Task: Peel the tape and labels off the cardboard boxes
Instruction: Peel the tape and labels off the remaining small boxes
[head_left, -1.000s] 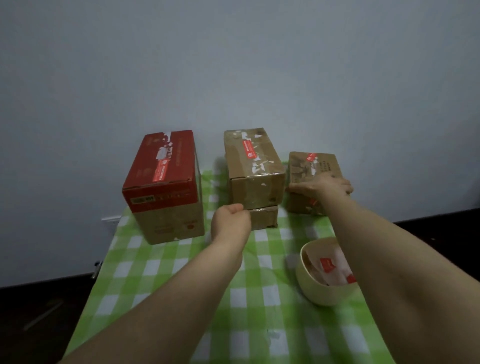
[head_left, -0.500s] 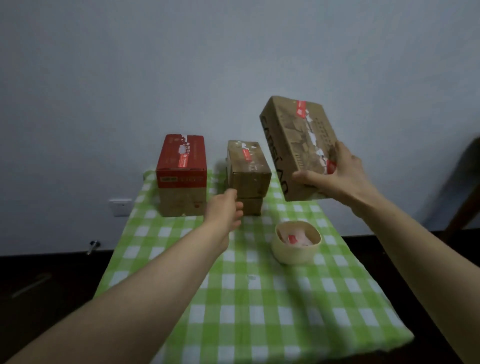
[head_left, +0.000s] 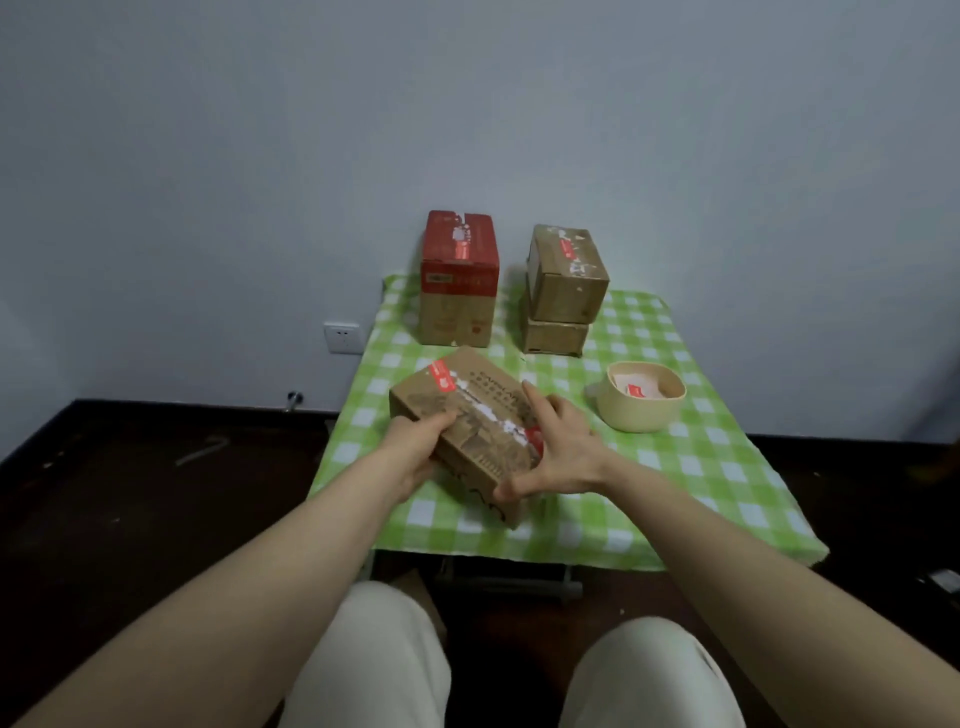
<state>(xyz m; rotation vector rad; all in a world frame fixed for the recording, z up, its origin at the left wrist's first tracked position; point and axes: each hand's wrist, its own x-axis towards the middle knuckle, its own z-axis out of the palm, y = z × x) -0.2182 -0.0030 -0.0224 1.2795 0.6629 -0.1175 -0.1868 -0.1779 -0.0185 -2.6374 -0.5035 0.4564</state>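
A brown cardboard box with red and white label scraps along its top lies tilted at the table's near middle. My left hand grips its left side, fingers curled over the top edge. My right hand holds the box's right end, fingers spread over the top and thumb on the near face. A red-topped box stands at the back left. Two brown boxes are stacked at the back centre, the upper one with torn label remnants.
A cream bowl holding peeled scraps sits to the right of the held box. The green checked tablecloth covers a small table against a white wall. A wall socket is low on the left. My knees are below the table's front edge.
My right hand lifted the small brown box from the back right, carried it forward and set it down near me. My left hand came back from the stacked boxes and took the box's left side.
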